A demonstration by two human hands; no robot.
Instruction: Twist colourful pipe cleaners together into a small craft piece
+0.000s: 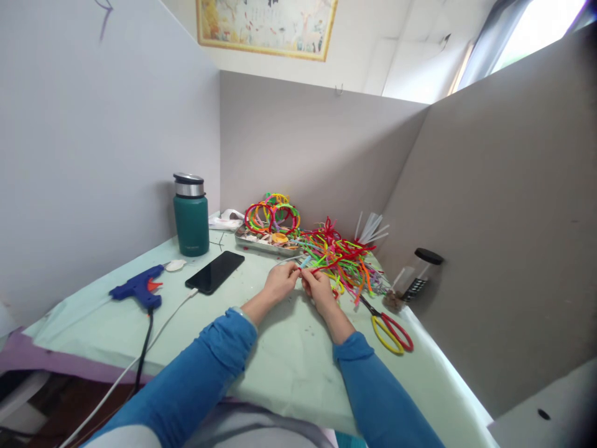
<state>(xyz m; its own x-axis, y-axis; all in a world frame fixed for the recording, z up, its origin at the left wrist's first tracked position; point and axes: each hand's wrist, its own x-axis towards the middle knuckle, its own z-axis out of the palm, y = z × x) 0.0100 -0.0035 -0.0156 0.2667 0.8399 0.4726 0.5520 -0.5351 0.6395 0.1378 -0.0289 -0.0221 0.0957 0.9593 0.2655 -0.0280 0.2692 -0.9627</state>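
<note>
Close together over the middle of the table, my left hand (282, 281) and my right hand (318, 290) pinch a red pipe cleaner (323, 269) between their fingertips. Part of it is covered by the fingers, and its far end blends into the pile behind. Just beyond my hands lies a tangled heap of colourful pipe cleaners (342, 252). Scissors (390, 333) with one red and one yellow handle rest to the right of my right hand, their tips by the heap.
A metal tray (268, 247) with small pieces stands at the back, with colourful rings (272, 218) on it. Leftward are a green bottle (191, 225), a corded phone (215, 272) and a blue glue gun (138, 287). White sticks (372, 229) and a clear jar (413, 280) stand right. Grey partitions (317, 137) enclose the table.
</note>
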